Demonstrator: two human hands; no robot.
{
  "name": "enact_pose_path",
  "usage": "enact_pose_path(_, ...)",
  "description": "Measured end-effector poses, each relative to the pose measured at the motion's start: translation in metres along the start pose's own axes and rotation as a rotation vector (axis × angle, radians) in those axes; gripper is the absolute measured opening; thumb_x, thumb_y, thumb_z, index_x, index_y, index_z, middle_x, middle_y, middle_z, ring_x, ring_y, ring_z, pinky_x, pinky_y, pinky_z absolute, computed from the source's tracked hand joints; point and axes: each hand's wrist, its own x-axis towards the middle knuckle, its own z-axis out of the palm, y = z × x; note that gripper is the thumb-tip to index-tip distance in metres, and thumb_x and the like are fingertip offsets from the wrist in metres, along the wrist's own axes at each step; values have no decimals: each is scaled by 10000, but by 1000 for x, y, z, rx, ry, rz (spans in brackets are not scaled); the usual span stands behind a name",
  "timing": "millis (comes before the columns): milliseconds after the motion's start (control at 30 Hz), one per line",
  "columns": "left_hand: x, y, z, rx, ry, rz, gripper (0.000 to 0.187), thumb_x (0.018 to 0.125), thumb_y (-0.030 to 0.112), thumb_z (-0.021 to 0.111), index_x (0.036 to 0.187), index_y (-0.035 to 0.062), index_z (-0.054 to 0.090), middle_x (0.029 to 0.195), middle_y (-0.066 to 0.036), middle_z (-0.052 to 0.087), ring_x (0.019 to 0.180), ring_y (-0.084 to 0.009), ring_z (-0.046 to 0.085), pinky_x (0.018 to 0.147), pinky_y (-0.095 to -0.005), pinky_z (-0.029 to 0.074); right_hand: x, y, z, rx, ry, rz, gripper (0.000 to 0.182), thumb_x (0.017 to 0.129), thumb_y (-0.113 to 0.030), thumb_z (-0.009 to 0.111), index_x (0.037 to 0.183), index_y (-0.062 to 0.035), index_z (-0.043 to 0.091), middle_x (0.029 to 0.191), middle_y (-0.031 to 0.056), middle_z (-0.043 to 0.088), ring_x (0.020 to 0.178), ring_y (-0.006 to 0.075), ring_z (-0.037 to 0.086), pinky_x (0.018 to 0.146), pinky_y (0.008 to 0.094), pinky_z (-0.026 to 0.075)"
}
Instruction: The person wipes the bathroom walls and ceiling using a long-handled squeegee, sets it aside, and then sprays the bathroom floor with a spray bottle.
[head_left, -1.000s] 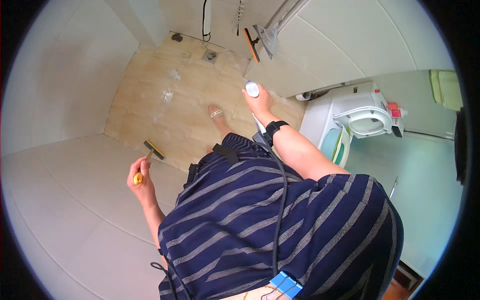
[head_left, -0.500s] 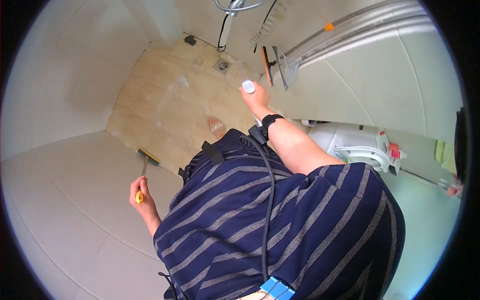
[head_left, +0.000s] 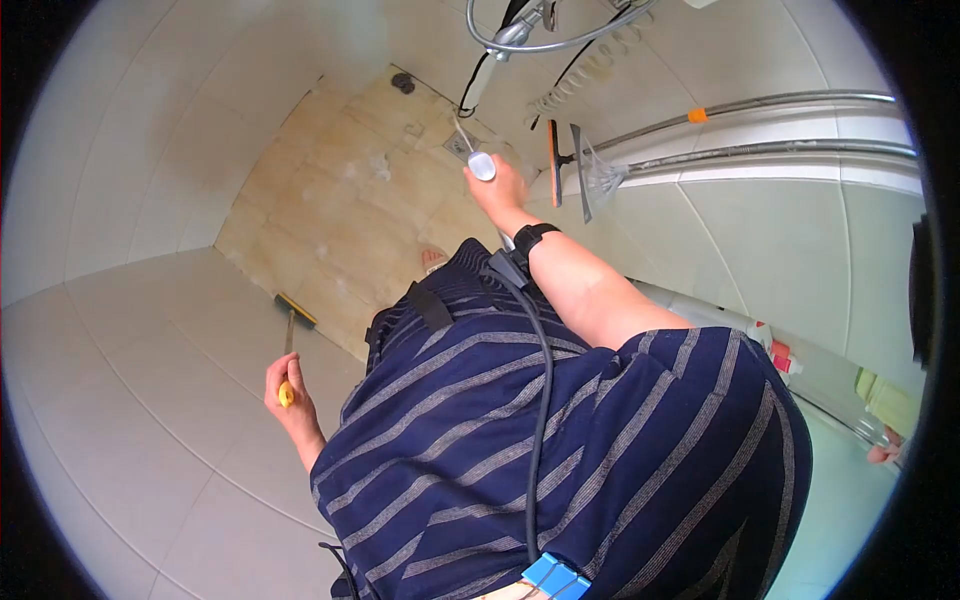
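My left hand (head_left: 289,394) is closed around the yellow-ended handle (head_left: 286,393) of a long-handled scrub brush. Its narrow yellow-and-dark head (head_left: 296,310) is at the edge where the tan floor meets the grey wall. Farther forward, my right hand (head_left: 502,186) grips a tool with a white rounded handle end (head_left: 482,166). A thin pale shaft reaches from it toward the square floor drain (head_left: 462,144); the rest of the tool is hidden by the hand. Below my right wrist, a foot (head_left: 433,258) shows partly past the striped clothing.
A squeegee with an orange edge (head_left: 556,165) and a grey blade (head_left: 582,175) stand by the right wall, beside metal poles (head_left: 770,148). A curved chrome hose (head_left: 560,47) hangs at the top. Whitish patches mark the tan floor (head_left: 330,170). A dark round object (head_left: 402,83) lies in the far corner.
The view has tilted, so the poles and chrome hose show more. My right hand has turned, and the pale shaft now points at the drain. My left hand keeps its grip, nearly still.
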Motion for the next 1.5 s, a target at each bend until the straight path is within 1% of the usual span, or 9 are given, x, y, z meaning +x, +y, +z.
enact_pose_path(233,20,-2,-4,-9,4,1,100,849,102,595,862,10,633,834,-72,618,749,-154,565,689,-265,452,18,-25,17,-21,32,17,333,664,-382,708,773,-97,576,735,136,636,710,343,615,597,453,469)
enact_pose_path(367,37,-1,-11,-44,-15,-43,97,845,97,596,861,8,633,822,-72,620,750,-151,569,687,-259,451,24,-27,34,-6,57,-1,344,655,-391,713,767,-98,573,732,132,636,716,341,616,596,452,469)
enact_pose_path(567,61,-15,-23,-101,-28,-60,90,844,83,592,866,6,633,807,-65,621,731,-138,566,674,-251,449,28,-59,39,10,75,58,339,655,-380,714,755,-93,563,727,139,633,717,349,612,593,452,467)
enact_pose_path(667,69,-15,-29,-108,-44,-61,91,847,82,589,871,7,633,804,-61,622,729,-132,565,671,-248,447,37,-73,41,97,131,6,332,658,-361,719,754,-87,558,730,149,630,719,356,609,595,453,463)
enact_pose_path(733,74,-15,-35,-100,-50,-49,91,849,83,588,874,7,633,802,-59,622,730,-130,565,672,-245,446,42,-85,44,96,103,75,325,658,-347,724,766,-85,564,735,157,628,726,360,607,600,452,460)
enact_pose_path(800,76,-17,-40,-110,-49,-70,95,852,85,589,878,5,633,801,-58,621,732,-125,563,676,-243,444,44,-97,46,77,105,83,323,656,-347,725,766,-87,568,733,155,629,725,359,607,602,453,460)
enact_pose_path(1000,78,-15,-40,-177,-25,-118,103,859,86,585,882,-3,631,802,-61,623,752,-127,575,689,-243,450,56,-94,58,108,145,35,321,646,-355,729,753,-92,579,724,139,634,721,349,611,607,449,463)
enact_pose_path(1267,80,-21,-48,-173,-21,-99,95,860,68,577,888,-6,628,812,-69,625,756,-135,589,696,-245,461,48,-105,60,192,146,-29,312,633,-346,740,737,-93,590,714,131,634,703,339,615,609,436,471)
enact_pose_path(1500,80,-20,-50,-197,-37,-113,92,850,63,590,889,-12,626,821,-67,620,757,-133,589,696,-241,461,43,-113,49,172,176,41,309,637,-337,741,747,-89,592,741,122,639,714,320,620,613,418,471)
